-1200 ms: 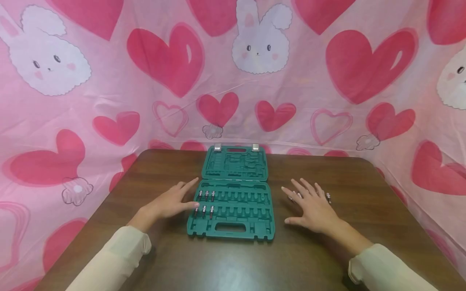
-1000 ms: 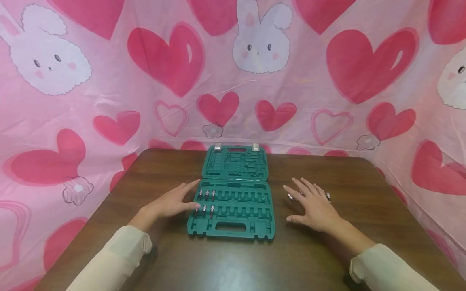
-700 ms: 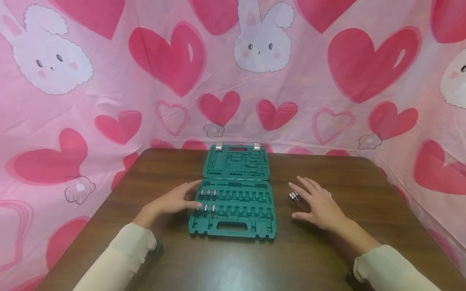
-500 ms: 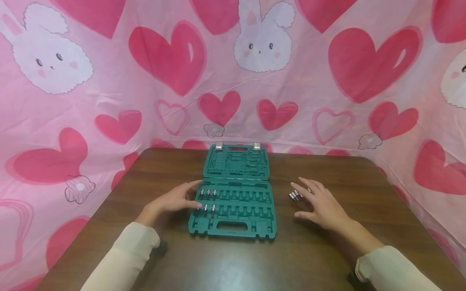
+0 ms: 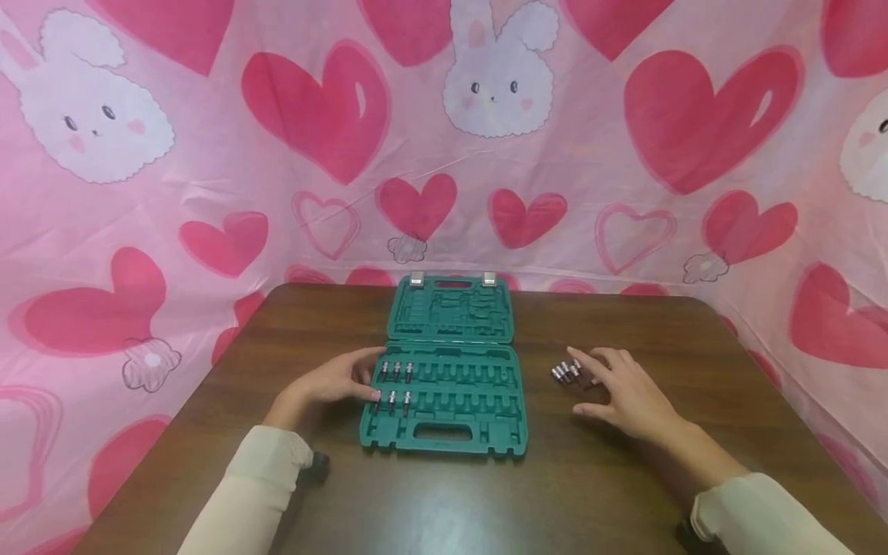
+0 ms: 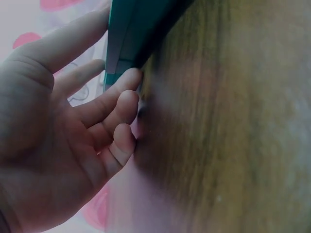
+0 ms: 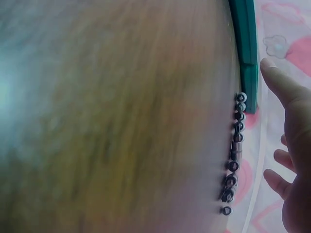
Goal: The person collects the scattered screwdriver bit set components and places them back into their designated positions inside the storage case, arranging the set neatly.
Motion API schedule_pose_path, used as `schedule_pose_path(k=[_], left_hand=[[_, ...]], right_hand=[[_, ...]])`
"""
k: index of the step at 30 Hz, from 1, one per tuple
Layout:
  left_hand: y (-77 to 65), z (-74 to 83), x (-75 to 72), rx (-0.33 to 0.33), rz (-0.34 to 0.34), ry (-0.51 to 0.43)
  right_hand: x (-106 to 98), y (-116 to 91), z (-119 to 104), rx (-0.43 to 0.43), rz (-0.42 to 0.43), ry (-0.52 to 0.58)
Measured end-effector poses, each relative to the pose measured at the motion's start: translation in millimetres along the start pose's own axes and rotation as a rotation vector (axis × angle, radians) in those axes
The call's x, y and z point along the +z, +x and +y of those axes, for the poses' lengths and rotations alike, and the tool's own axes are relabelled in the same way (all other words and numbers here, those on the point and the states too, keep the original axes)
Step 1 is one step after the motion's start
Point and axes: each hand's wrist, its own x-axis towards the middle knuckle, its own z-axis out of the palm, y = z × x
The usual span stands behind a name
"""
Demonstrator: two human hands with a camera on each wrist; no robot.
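A green tool case (image 5: pixel 479 442) lies unfolded on the table. Several bit sockets (image 5: pixel 397 371) sit in the left slots of its two rows. My left hand (image 5: pixel 322 385) rests at the case's left edge, thumb over the rim; in the left wrist view its fingers (image 6: pixel 127 104) bend loosely beside the case wall (image 6: pixel 121 34). To the right, my right hand (image 5: pixel 631 397) hovers over loose bit sockets (image 5: pixel 565 372), partly hiding them, with thumb and index finger apart. In the right wrist view the loose bit sockets (image 7: pixel 233 166) form a row, apart from the right hand (image 7: pixel 299 126).
The wooden table (image 5: pixel 444 509) extends around the case. Pink cloth (image 5: pixel 499 169) with hearts and rabbits hangs behind and at both sides. The case lid (image 5: pixel 449 308) lies back toward the far edge, with two metal latches (image 5: pixel 489 278).
My right hand has shifted right and its fingers have drawn in, exposing more of the loose bit sockets. The left hand stays at the case edge, its index finger slightly more bent.
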Motion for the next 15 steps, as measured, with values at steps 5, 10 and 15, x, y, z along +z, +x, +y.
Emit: schedule_pose_path(k=[5, 10, 15], left_hand=[[-1.2, -5.9, 0.6, 0.018, -0.031, -0.079], [-1.4, -9.4, 2.5, 0.023, -0.016, -0.118], [-2.4, -9.1, 3.8, 0.01, 0.011, -0.155]], right_hand=[[-5, -3, 2, 0.024, -0.025, -0.037], [-8, -8, 5, 0.053, -0.052, -0.048], [-7, -11, 9, 0.076, -0.076, -0.023]])
